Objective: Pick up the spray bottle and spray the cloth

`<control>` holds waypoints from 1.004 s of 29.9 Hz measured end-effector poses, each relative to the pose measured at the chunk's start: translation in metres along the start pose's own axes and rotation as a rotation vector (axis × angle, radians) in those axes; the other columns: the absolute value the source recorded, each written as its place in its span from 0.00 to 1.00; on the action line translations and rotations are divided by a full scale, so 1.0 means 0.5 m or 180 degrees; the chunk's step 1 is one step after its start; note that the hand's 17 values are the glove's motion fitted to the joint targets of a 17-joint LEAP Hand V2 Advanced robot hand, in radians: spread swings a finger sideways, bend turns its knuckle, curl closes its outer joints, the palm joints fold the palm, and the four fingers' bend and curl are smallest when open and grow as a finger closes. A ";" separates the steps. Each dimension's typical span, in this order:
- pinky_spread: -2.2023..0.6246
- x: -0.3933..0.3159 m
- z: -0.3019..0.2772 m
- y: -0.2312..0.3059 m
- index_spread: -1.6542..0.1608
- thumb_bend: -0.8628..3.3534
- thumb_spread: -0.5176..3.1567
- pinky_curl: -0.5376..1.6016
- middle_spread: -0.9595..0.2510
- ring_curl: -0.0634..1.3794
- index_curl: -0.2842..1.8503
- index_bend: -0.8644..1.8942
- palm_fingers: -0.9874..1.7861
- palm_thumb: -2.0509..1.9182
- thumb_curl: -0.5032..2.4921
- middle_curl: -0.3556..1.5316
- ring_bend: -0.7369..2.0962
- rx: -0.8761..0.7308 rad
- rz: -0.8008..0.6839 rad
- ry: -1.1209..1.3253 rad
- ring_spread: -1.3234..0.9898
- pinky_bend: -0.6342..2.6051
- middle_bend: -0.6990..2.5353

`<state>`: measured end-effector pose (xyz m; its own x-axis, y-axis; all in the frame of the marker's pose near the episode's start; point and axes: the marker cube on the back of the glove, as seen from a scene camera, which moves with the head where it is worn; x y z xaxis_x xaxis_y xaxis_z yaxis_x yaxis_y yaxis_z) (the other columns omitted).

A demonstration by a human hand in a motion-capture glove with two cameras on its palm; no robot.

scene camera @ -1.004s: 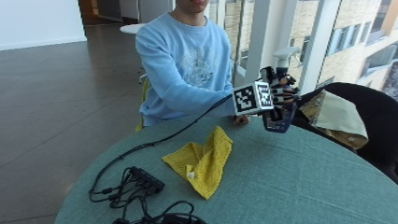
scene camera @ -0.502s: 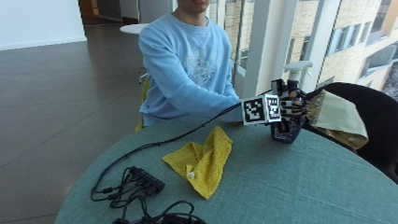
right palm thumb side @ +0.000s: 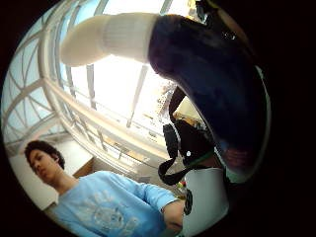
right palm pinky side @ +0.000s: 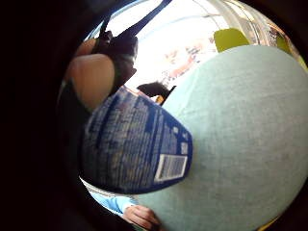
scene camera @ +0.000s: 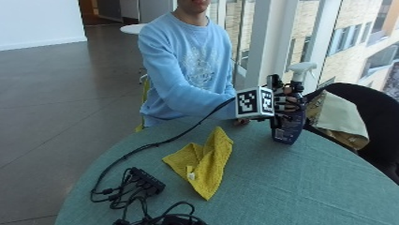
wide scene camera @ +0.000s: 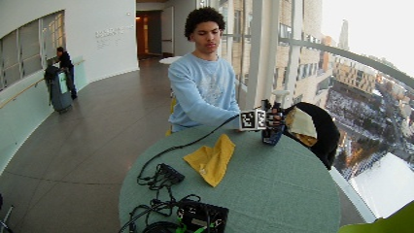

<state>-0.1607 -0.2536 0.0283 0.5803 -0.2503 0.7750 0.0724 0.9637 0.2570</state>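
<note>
Spray bottle (scene camera: 288,123): dark blue body with a printed label and barcode, white trigger head on top. In the outside view it sits right of centre in the frame, gripped by your gloved right hand (scene camera: 282,102). The fingers curl round the upper body just under the trigger head. The base looks at or just above the green tablecloth (scene camera: 324,187); contact cannot be told. In the little finger side palm view the label fills the middle of the frame, so the body lies close against your palm.

Handling, as a judgement: rigid plastic with a smooth, glossy label, so it may slide in the glove if you hold it low. How full it is cannot be seen; if it is full, expect most of the weight low in the body. Take hold high, at the neck below the head, so that a finger can reach the trigger. It is unlikely to break, though it could tip if set down on its narrow base.

Yellow cloth (scene camera: 204,161): crumpled on the tablecloth, centre-left of the frame, well apart from the bottle. It is soft and light, and may shift under the spray.

Your bare hand (scene camera: 240,122) rests on the table behind the glove.
</note>
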 end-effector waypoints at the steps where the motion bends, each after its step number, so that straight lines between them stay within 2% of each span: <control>1: 0.87 -0.009 -0.019 0.011 0.74 0.20 0.42 0.43 0.71 0.30 0.25 0.34 0.62 0.70 0.33 0.43 0.38 -0.0013 -0.0027 0.0090 0.56 0.27 0.28; 8: 0.87 -0.068 -0.172 0.135 0.71 0.20 0.43 0.43 0.72 0.30 0.22 0.32 0.60 0.69 0.32 0.43 0.40 -0.0246 -0.0060 0.1096 0.56 0.29 0.29; 19: 0.86 -0.089 -0.405 0.459 0.70 0.20 0.43 0.43 0.73 0.30 0.22 0.35 0.59 0.69 0.31 0.42 0.40 -0.0172 0.0492 0.2368 0.57 0.29 0.30; 24: 0.86 -0.060 -0.479 0.576 0.70 0.20 0.44 0.43 0.73 0.29 0.22 0.36 0.60 0.69 0.30 0.42 0.40 -0.0085 0.0759 0.2629 0.57 0.29 0.30; 30: 0.86 -0.037 -0.523 0.633 0.70 0.20 0.44 0.42 0.73 0.29 0.23 0.36 0.60 0.69 0.30 0.42 0.39 0.0013 0.0935 0.2746 0.57 0.28 0.30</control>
<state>0.0635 0.0802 -0.0556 0.9805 0.1633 0.1092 -0.1762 0.9769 0.1207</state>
